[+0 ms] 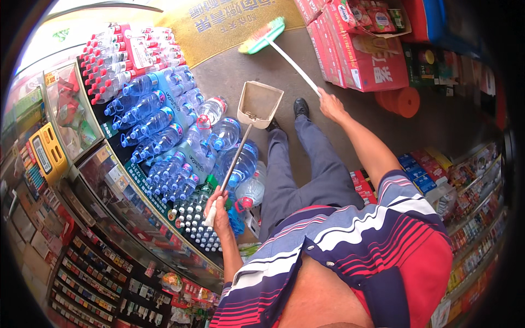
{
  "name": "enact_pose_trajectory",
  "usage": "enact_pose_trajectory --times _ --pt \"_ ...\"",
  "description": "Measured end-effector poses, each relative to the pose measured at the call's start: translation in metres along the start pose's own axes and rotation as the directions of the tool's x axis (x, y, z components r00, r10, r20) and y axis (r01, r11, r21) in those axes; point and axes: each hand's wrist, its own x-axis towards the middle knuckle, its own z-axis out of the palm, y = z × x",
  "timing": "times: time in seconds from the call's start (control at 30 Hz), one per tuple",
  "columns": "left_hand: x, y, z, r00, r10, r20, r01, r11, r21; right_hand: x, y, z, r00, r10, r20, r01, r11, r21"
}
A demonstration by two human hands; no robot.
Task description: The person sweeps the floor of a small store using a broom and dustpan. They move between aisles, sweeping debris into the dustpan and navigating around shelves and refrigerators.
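My left hand (218,209) is closed round the handle of a long-handled dustpan (261,100), near its pale grip end. The pan lies by my feet at the upper middle and holds a little debris. With my right hand (330,106) I grip the white pole of a broom (262,37). Its green, yellow and orange bristled head rests at the border of a yellow mat (213,24) with printed writing. The pan and the broom head are apart, with grey floor between them.
Packs of bottled water (156,110) and large water jugs (242,158) stand along a glass counter (123,192) at left. Red cartons (357,61) are stacked at upper right, beside an orange-red round object (398,101). Stocked shelves (471,205) line the right.
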Motion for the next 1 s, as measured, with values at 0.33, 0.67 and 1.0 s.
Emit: enact_pose_trajectory --times 0.33,0.67,1.0 --pt "-0.03 -0.013 -0.014 0.995 -0.07 -0.073 0.066 0.996 -0.061 -0.168 0.095 -0.032 0.982 0.118 0.15 -0.138 0.983 0.124" --pt "0.032 -0.025 0.015 0.995 0.023 0.093 -0.029 0.997 0.067 -0.103 0.054 -0.039 0.992 0.089 -0.086 -0.08 0.991 0.104" --pt "0.122 -0.021 0.057 0.806 0.382 0.452 -0.545 0.778 0.313 -0.175 0.065 0.093 0.98 0.171 -0.101 -0.128 0.934 0.333"
